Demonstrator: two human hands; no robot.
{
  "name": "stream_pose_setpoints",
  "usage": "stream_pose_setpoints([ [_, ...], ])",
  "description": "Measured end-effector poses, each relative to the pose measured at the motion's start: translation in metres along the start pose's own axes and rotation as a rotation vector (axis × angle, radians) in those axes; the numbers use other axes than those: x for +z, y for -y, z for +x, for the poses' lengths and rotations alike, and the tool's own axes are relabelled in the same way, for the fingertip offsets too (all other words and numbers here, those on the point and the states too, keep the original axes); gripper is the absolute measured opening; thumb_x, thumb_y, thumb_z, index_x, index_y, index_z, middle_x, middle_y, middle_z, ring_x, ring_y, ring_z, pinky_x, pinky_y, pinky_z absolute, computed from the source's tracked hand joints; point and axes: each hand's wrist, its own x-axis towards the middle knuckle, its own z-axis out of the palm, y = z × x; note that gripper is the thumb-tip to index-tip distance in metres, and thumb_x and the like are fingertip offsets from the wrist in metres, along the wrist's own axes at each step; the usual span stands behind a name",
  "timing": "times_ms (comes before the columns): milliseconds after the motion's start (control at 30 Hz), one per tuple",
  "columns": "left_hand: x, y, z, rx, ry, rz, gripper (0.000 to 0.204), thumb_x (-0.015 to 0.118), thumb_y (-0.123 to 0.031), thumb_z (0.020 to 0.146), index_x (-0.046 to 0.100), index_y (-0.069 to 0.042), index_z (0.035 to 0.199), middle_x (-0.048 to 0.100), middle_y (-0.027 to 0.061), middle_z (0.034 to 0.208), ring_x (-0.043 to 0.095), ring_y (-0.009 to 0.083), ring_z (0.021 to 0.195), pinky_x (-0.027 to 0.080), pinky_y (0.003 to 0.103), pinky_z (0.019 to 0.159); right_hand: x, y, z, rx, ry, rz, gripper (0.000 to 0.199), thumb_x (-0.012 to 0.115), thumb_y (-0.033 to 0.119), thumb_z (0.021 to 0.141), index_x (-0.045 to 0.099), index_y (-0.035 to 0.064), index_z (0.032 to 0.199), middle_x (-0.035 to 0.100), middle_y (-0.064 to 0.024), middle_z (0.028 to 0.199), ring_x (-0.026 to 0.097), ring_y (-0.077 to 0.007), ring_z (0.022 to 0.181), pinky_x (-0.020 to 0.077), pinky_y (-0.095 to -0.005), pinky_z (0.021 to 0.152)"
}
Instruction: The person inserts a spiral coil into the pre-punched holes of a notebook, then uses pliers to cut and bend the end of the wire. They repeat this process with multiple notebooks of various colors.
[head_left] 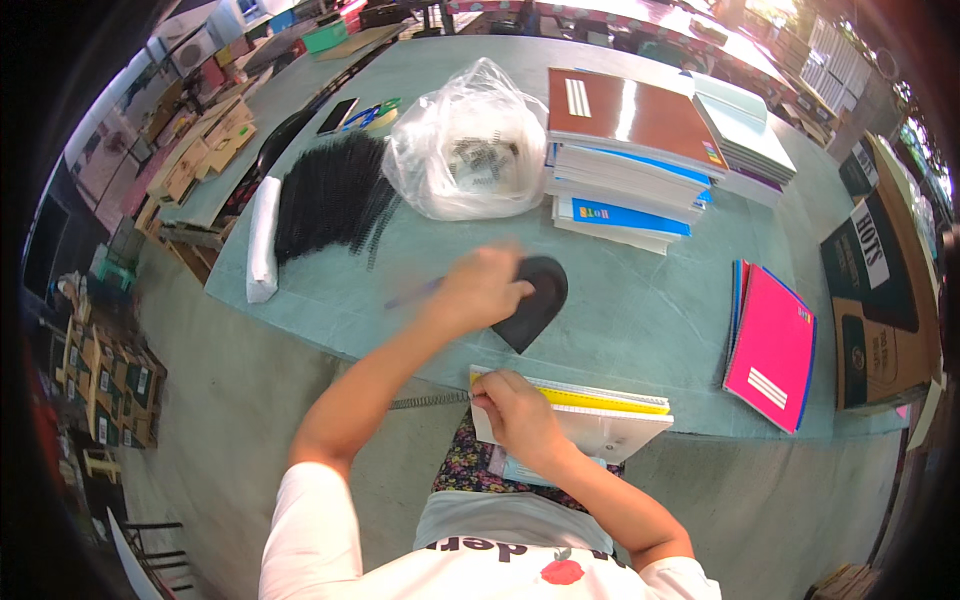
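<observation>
My left hand (pixel 478 290), blurred by motion, is above the table by a black heart-shaped pad (pixel 543 300). A thin purple-blue tool (pixel 413 293), also smeared, sticks out to the left from its closed fingers. Close to my body, my right hand (pixel 518 415) is closed at the left end of an unbound notebook (pixel 625 432), which has white covers and a yellow sheet. Its fingertips pinch by the corner where a dark binding coil (pixel 430 401) runs out to the left. The notebook stands on its long edge at the table's front edge.
Black coils (pixel 330 200) lie in a heap at left, beside a white roll (pixel 263 240). Behind are a phone (pixel 338 116), blue-handled scissors (pixel 362 117) and a plastic bag (pixel 465 145). Notebook stacks (pixel 630 120), pink notebooks (pixel 772 350) and a carton (pixel 880 300) stand right.
</observation>
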Motion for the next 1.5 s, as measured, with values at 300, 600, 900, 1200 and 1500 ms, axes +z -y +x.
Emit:
stream_pose_setpoints([
  [300,0.036,0.011,-0.167,0.168,-0.291,0.085,0.045,0.068,-0.003,0.069,0.062,-0.011,0.113,0.056,0.0081,0.086,0.052,0.0216,0.069,0.044,0.034,0.059,-0.061,-0.005,-0.031,0.175,0.156,-0.403,0.01,0.062,0.009,0.077,0.061,0.0056,0.087,0.061,-0.0106,0.079,0.059,-0.03,0.076,0.0459,-0.0401,0.068],
  [600,0.059,0.02,-0.168,0.35,-0.23,-0.041,0.043,0.066,0.005,0.068,0.063,-0.01,0.109,0.051,0.0081,0.09,0.053,0.0211,0.069,0.046,0.033,0.059,-0.063,-0.024,-0.04,0.105,0.012,-0.431,0.012,0.069,0.01,0.071,0.064,0.0079,0.082,0.063,-0.0046,0.072,0.059,-0.0234,0.067,0.0422,-0.0356,0.063],
  [900,0.042,0.006,-0.159,0.368,-0.503,-0.063,0.039,0.068,0.006,0.07,0.066,-0.012,0.104,0.052,0.0072,0.09,0.054,0.0166,0.07,0.046,0.028,0.057,-0.063,-0.021,-0.043,0.11,-0.023,-0.4,0.011,0.07,0.008,0.069,0.065,0.0078,0.079,0.063,-0.0057,0.069,0.059,-0.0245,0.064,0.041,-0.0353,0.058],
  [1200,0.015,-0.018,-0.14,0.297,-0.799,-0.1,0.029,0.066,-0.003,0.071,0.068,-0.012,0.099,0.057,0.0062,0.078,0.056,0.0213,0.07,0.046,0.031,0.057,-0.059,-0.027,-0.047,0.068,-0.087,-0.445,0.014,0.07,0.01,0.066,0.063,0.01,0.078,0.06,-0.0016,0.067,0.056,-0.0202,0.063,0.0382,-0.034,0.055],
  [1500,0.031,-0.03,-0.13,0.303,-0.552,-0.214,0.031,0.066,-0.001,0.075,0.066,-0.012,0.104,0.053,0.007,0.086,0.055,0.0209,0.071,0.048,0.032,0.058,-0.061,-0.027,-0.044,0.061,-0.119,-0.436,0.012,0.069,0.008,0.068,0.064,0.008,0.079,0.062,-0.0042,0.069,0.058,-0.0237,0.064,0.0416,-0.0344,0.058],
])
